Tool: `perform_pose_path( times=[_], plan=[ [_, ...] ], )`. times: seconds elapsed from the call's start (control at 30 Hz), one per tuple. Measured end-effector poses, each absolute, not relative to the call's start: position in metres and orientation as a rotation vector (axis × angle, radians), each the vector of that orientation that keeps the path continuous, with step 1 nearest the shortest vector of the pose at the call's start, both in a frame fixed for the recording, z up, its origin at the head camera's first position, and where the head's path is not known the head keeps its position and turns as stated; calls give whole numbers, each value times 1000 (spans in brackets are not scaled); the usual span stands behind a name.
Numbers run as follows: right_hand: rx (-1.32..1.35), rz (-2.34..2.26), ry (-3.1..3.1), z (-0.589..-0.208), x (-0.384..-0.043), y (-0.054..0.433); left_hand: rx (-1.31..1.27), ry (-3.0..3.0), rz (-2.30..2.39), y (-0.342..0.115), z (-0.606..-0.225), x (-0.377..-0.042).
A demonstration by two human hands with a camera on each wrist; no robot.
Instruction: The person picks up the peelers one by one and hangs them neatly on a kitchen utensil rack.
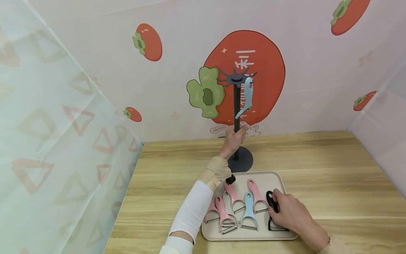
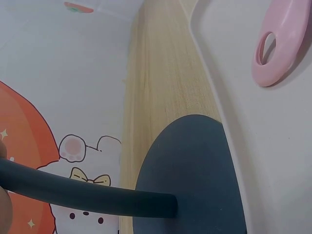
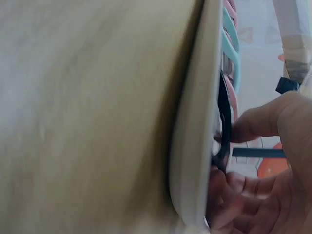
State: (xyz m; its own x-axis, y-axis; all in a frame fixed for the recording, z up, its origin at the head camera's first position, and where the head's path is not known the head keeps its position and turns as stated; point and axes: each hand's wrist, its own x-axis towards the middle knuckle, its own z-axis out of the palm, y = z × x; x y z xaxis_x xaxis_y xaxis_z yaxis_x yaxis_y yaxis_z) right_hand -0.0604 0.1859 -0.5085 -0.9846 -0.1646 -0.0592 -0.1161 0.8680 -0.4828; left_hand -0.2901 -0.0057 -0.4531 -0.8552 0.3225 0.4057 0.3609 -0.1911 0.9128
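The likeliest trouble sits at the right hand (image 1: 293,213), whose fingers pinch the handle of the black peeler (image 1: 273,204), at the right side of the tray (image 1: 273,179). The right wrist view is blurred there, so how firm the hold is cannot be told; a weak or off-centre pinch could let the peeler twist if lifted, swinging its blade toward the skin. That blade end lies near the tray's front rim and could catch on it. The neighbouring pink peeler (image 1: 256,193) could be nudged by a sweep to the left.

The left hand (image 1: 233,141) has its fingers wrapped round the upright of the dark stand (image 1: 236,102). A jerk of that hand could tilt the stand or shake loose the 1 hanging blue peeler (image 1: 248,92), which loads 1 side only. The stand's base (image 1: 244,161) is right by the tray, so shifting either could disturb the other. Lowering the left forearm might also press its black wrist device (image 1: 230,179) against the peelers beneath.
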Motion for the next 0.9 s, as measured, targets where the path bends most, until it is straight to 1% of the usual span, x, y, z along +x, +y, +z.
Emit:
perform_pose_path(
  times=[0.3, 0.9],
  plan=[
    [-133, -680, 2908, -507, -63, 180, -844, -1974, -2249, -6, -453, -290],
    [-129, -696, 2868, -494, -64, 191, -822, -1968, -2259, -5, -456, -293]
  ],
)
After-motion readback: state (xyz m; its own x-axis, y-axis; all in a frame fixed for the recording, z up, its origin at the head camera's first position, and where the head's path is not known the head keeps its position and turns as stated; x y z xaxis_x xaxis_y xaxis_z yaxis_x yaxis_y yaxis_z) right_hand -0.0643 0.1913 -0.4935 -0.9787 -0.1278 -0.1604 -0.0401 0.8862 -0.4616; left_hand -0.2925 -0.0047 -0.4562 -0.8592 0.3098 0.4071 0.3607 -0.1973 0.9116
